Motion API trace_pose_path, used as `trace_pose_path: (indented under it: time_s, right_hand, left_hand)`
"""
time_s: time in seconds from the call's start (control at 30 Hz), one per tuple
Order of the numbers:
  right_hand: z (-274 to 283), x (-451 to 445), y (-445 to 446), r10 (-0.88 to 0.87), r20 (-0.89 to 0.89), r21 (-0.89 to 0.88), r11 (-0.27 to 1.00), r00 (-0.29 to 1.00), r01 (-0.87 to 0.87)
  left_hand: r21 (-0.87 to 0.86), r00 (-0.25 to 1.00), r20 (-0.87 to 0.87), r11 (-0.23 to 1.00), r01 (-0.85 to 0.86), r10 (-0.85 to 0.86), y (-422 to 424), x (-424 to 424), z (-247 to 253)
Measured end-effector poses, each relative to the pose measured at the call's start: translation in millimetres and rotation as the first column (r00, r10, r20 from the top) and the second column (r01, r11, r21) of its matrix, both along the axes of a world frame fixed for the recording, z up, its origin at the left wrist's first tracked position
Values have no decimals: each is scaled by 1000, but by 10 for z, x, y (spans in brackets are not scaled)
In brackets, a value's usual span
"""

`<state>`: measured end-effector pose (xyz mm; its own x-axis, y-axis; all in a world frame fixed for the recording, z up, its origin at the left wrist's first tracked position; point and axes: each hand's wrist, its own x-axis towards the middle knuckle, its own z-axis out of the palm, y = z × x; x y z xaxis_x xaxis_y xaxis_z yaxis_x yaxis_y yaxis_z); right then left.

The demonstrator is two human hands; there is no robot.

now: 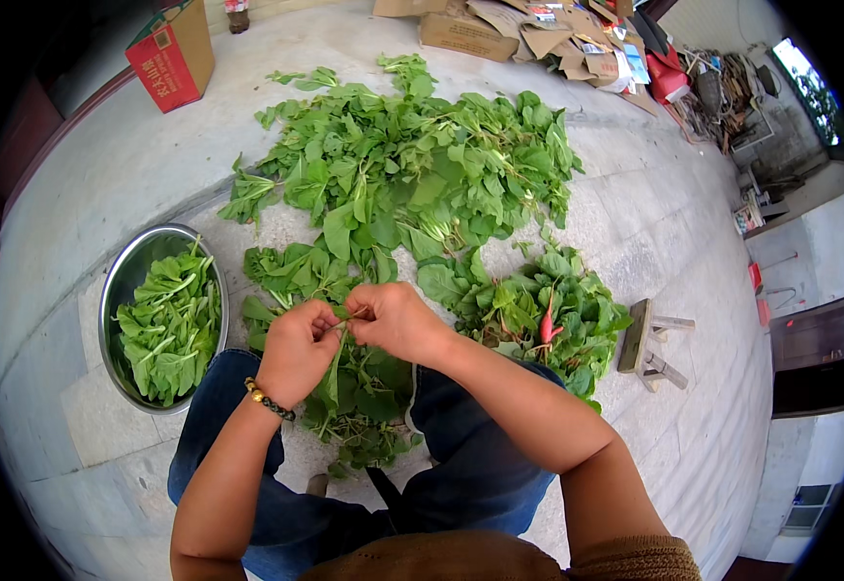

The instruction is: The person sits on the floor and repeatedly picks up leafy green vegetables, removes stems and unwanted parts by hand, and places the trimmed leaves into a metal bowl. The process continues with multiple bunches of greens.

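My left hand (298, 347) and my right hand (396, 319) meet in front of my knees, both pinching the stem of a leafy green plant (332, 385) whose leaves hang down. A beaded bracelet circles the left wrist. Beyond them a large heap of leafy greens (422, 160) lies on the floor. To the right is a pile of darker greens (574, 319) with a red root (547, 323) on top. More greens (371, 443) lie between my feet. At the left, a steel basin (107, 348) holds greens with pale stems (167, 327).
A small wooden stool (636, 335) lies tipped at the right. A red and brown carton (175, 62) and a bottle (237, 18) stand at the back left. Flattened cardboard (465, 36) is piled at the back, with a stack of firewood (727, 94) to its right.
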<state>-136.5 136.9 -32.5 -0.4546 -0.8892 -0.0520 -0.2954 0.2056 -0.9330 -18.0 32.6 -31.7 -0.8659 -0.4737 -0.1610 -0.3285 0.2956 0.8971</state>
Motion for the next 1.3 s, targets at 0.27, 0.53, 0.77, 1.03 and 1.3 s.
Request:
trace_pose_path:
  time_s: [0.27, 0.53, 0.77, 1.03, 1.3]
  right_hand:
    - [88, 32, -15, -48, -133, -56, 998, 990, 41]
    - [256, -80, -25, 63, -157, -107, 991, 986, -81]
    - [288, -264, 2, 192, 427, -163, 978, 883, -133]
    - [364, -230, 45, 252, 516, -231, 961, 819, -150]
    - [293, -228, 46, 275, 571, -249, 956, 774, -155]
  left_hand:
    - [-303, 993, -96, 952, 38, -70, -2, -28, 95]
    - [-107, 988, -82, 987, 120, -129, -179, -59, 329]
    - [664, 991, -126, 738, 123, -51, -237, -111, 261]
    - [886, 983, -133, 430, 176, -128, -238, -78, 281]
    - [881, 976, -170, 421, 214, -139, -253, -52, 226]
